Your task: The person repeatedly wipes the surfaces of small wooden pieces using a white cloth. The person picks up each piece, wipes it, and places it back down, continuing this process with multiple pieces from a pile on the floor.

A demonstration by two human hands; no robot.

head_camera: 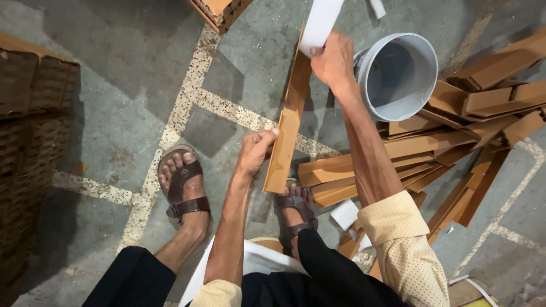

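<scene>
Gripped at its near end, the long brown cardboard strip [287,128] is held between the thumb and fingers of the left hand [254,152], closed on the strip's left edge. It runs from centre frame away toward the far side, near end raised off the floor; whether the far end rests on the floor cannot be told. The right hand [334,59] is closed on a white paper band [319,21] at the strip's far end, the thumb pinching the band's lower edge.

Step in hand, as judged: the white band is being laid along or pulled against the strip's far portion, and little of it appears seated so far. The next move would call for the left hand to keep the strip steady while the right keeps the band square to the edge; a skewed band is the evident risk.

Just right of the right hand lies a grey bucket [398,74], tipped so its mouth shows. Beyond it and nearer, on the right, a loose heap of similar strips [455,136] is spread out.

Surface: grey concrete floor [114,108] with pale speckled joint lines. Stacked corrugated board [28,142] stands at the left. Both feet wear brown sandals [182,187].
</scene>
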